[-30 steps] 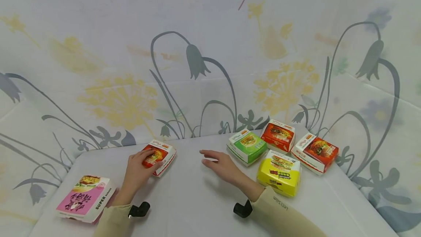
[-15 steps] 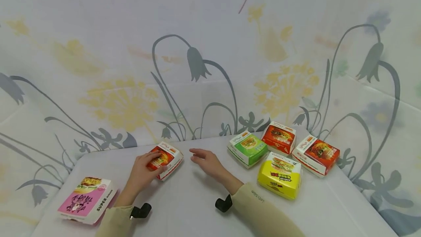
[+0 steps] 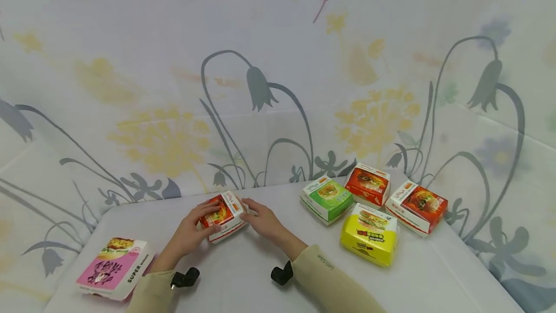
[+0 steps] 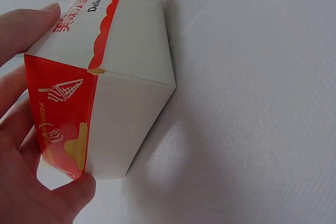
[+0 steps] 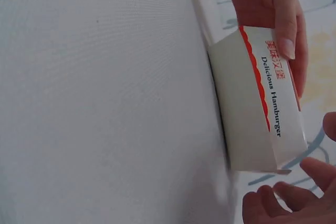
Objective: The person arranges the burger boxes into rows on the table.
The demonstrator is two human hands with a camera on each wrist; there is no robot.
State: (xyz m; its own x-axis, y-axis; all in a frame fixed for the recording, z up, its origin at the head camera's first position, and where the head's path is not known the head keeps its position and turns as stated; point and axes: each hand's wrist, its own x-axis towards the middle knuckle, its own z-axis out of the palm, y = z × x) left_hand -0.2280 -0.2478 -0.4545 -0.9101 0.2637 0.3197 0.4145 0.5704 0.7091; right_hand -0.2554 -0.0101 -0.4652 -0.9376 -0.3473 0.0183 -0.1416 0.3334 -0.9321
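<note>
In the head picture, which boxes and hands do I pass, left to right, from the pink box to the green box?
Pink box, left hand, red burger box, right hand, green box.

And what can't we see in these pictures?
Head view: top of the held red box, partly hidden by the left hand.
Head view: small writing on the yellow box, too blurry.
Left wrist view: most of the right hand, past the top edge.
All views: inside the held red box, hidden by cardboard.
</note>
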